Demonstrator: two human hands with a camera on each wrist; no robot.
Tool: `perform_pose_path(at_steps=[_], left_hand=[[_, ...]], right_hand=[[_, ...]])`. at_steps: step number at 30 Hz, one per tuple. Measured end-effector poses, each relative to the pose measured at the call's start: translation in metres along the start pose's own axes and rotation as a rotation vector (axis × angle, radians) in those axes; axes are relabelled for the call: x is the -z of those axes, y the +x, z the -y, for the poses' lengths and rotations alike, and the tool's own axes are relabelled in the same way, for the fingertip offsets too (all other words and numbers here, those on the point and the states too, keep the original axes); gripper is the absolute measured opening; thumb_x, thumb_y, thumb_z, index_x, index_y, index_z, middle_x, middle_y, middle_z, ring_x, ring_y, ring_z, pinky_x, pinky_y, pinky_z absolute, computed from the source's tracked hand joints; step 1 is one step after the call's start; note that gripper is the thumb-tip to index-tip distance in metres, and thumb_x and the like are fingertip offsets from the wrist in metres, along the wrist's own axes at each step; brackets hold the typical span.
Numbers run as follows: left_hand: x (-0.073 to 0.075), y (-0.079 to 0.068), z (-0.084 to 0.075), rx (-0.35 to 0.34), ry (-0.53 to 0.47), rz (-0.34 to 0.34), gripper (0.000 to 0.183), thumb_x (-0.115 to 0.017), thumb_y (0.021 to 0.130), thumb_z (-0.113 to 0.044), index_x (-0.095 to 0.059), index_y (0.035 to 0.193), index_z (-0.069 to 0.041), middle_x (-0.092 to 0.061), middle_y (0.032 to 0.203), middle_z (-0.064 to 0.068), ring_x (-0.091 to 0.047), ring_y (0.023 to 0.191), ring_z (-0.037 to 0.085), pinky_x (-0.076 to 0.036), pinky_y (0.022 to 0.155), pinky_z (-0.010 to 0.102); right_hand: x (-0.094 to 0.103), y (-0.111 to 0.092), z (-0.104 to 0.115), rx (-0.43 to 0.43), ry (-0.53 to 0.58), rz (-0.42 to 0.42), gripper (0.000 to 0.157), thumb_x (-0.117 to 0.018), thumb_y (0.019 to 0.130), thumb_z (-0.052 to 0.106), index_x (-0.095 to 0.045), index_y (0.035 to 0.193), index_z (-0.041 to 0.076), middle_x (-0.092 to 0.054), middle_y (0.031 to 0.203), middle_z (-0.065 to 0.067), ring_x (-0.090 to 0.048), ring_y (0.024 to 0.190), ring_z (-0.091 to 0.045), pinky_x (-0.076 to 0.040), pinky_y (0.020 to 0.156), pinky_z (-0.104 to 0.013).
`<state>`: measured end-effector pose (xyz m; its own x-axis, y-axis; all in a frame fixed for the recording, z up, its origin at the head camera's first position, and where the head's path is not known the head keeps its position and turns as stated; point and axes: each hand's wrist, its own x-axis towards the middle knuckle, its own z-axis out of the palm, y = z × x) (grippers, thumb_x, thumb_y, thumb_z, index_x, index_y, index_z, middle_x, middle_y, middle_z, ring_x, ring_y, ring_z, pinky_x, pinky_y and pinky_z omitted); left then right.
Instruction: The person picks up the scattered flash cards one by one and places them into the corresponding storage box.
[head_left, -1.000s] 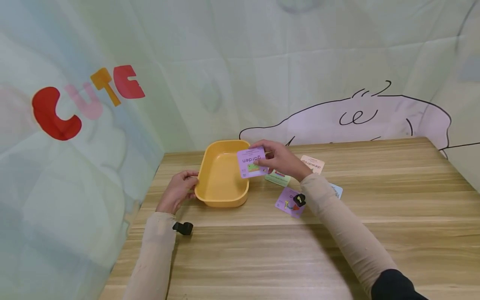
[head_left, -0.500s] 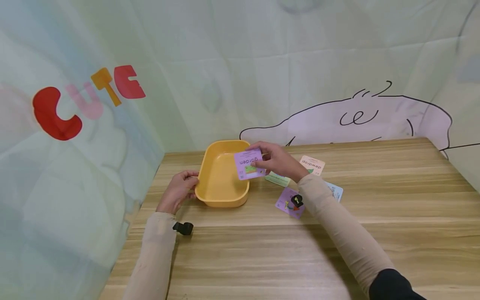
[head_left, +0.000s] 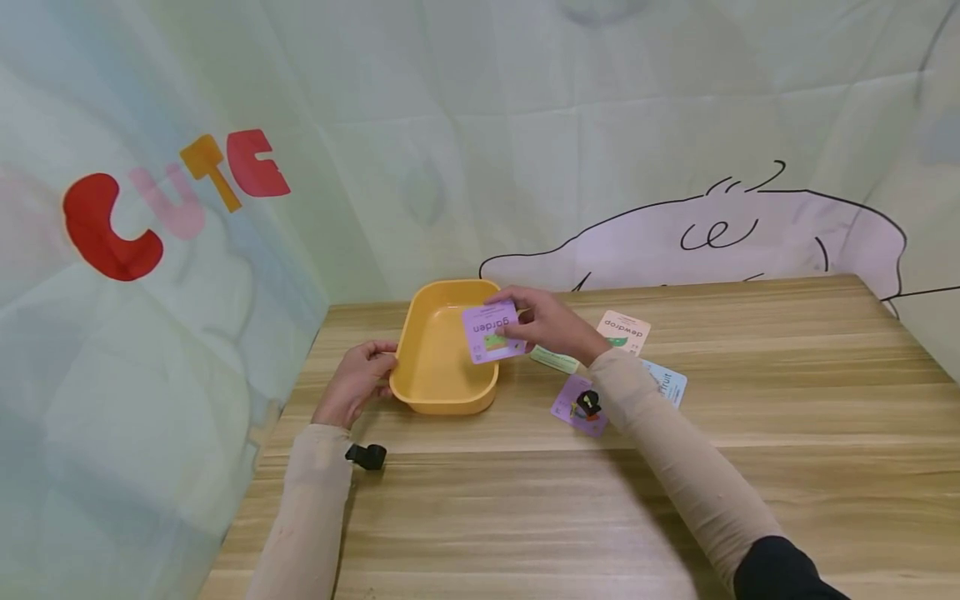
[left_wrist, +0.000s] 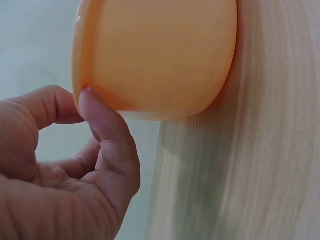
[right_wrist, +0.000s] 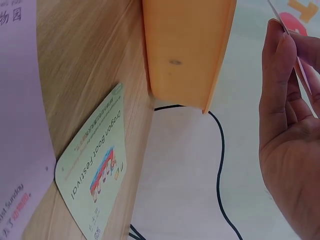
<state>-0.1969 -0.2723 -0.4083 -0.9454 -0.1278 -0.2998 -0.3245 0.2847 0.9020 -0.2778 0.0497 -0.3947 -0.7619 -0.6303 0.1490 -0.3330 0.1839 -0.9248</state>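
Observation:
A yellow plastic tray (head_left: pixel 435 367) stands near the table's far left part. Its left rim is pinched between the thumb and forefinger of my left hand (head_left: pixel 354 385), as the left wrist view shows up close at the tray wall (left_wrist: pixel 160 55). My right hand (head_left: pixel 553 323) holds a purple word card (head_left: pixel 483 337) printed "garden", tilted over the tray's right side. Right of the tray lie a green card (right_wrist: pixel 95 170) reading "Dragon Boot Festival", partly under the right hand in the head view, and another purple card (head_left: pixel 570 404).
A cream "dewdrop" card (head_left: pixel 626 327) and a blue card (head_left: pixel 670 385) ending in "fruit" lie beside the right forearm, which covers part of the blue one. The wooden table (head_left: pixel 480 508) meets a printed cloth backdrop (head_left: pixel 450 167) at the back and left.
My right hand has shifted slightly left and down with the "garden" card, further over the tray. More of the blue card shows. My left hand and the tray have stayed put.

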Motion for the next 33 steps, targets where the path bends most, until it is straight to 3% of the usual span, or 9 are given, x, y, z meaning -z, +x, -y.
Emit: perform_pose_path(at_steps=[20, 33], left_hand=[[0.0, -0.001, -0.002, 0.005, -0.005, 0.0, 0.042, -0.053, 0.1, -0.011, -0.05, 0.14, 0.002, -0.057, 0.126, 0.019, -0.059, 0.077, 0.016, -0.053, 0.06, 0.024], [0.0, 0.002, 0.003, 0.008, -0.01, -0.01, 0.039, -0.054, 0.099, -0.011, -0.053, 0.136, 0.0, -0.058, 0.119, 0.014, -0.06, 0.075, 0.015, -0.053, 0.061, 0.023]], right_hand=[[-0.008, 0.005, 0.002, -0.008, -0.013, 0.026, 0.041, -0.074, 0.093, 0.012, -0.065, 0.13, 0.025, -0.066, 0.111, -0.007, -0.069, 0.087, -0.025, -0.06, 0.062, -0.039], [-0.015, 0.01, 0.003, -0.023, -0.01, 0.045, 0.043, -0.075, 0.092, 0.01, -0.064, 0.132, 0.022, -0.065, 0.112, -0.007, -0.068, 0.087, -0.024, -0.06, 0.062, -0.037]])
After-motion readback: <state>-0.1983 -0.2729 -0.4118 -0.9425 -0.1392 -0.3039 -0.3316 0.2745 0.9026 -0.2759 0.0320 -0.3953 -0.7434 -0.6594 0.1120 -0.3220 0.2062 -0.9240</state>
